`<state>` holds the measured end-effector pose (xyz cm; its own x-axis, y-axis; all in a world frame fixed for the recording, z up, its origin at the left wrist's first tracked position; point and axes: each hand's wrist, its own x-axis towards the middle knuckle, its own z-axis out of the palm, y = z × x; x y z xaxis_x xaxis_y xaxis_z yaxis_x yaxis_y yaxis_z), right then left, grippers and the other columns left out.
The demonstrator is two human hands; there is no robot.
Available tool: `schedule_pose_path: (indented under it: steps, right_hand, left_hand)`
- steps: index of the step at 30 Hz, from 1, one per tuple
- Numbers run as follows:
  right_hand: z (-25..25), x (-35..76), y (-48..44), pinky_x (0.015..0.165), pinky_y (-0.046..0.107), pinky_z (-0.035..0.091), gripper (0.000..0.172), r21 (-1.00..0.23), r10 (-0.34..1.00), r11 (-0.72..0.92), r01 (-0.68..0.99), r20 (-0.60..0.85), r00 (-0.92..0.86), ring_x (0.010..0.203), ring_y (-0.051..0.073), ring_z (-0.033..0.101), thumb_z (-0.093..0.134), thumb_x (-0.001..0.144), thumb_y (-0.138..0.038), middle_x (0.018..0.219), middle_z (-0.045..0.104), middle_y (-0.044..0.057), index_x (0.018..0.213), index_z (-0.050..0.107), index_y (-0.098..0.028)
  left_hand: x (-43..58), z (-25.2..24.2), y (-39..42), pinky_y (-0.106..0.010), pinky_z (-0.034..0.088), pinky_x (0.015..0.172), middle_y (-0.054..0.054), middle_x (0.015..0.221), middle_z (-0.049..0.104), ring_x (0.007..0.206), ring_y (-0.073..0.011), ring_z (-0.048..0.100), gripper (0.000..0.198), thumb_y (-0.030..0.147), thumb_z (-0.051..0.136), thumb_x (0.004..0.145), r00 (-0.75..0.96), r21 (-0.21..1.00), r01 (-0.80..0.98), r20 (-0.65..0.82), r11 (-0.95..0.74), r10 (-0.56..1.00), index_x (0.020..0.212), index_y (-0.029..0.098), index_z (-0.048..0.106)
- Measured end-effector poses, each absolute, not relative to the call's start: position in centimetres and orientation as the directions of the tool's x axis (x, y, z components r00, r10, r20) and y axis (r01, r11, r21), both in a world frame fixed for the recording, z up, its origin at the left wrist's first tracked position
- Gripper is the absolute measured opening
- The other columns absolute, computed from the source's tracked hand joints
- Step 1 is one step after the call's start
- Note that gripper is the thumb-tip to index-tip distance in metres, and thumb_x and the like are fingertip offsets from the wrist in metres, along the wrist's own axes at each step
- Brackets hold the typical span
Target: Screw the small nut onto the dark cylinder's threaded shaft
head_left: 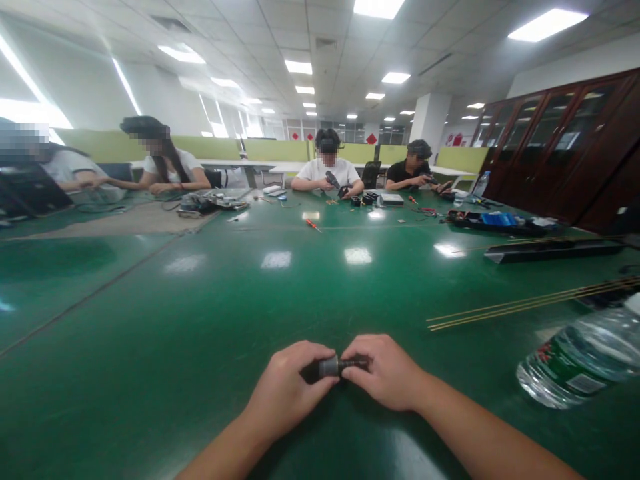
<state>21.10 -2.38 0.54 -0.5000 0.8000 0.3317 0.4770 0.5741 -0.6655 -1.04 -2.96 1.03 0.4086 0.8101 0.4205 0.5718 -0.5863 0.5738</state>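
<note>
Low in the middle of the view, my left hand [285,381] is closed around a dark cylinder with a grey collar [329,366], thumb above and fingers below. From the collar's right end a thin dark ridged rod [354,363] runs toward my right hand [390,373]. My right thumb and fingers pinch that rod. Both pieces lie in one line, close over the green tabletop [225,313]. Whether they are one part or two joined, I cannot tell. The cylinder's left end is mostly hidden in my left palm.
A clear water bottle [575,360] lies at the right, beside thin yellowish rods [515,308]. Behind them are a black channel [555,250] and a cluttered black tray [500,221]. A red screwdriver [313,225] lies farther off. Several people sit around the table's far side.
</note>
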Motion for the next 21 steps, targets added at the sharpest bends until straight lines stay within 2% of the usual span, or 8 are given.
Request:
schedule_pose_path:
  steps: [21]
  right_hand:
    - [0.87, 21.30, -2.51, 0.068, 0.024, 0.040, 0.007, -0.666, 0.816, 0.550, 0.504, 0.301, -0.493, 0.075, 0.015, 0.061, 0.068, 0.083, -0.021, 0.080, 0.069, 0.000, 0.088, 0.071, -0.020]
  left_hand:
    - [-1.22, 1.18, -3.05, -0.028, 0.055, 0.077, -0.001, 0.090, 0.075, 0.082, -0.0171, 0.070, 0.018, 0.018, 0.073, 0.078, 0.435, 0.539, 0.529, 0.491, -0.655, 0.755, 0.095, 0.022, 0.070]
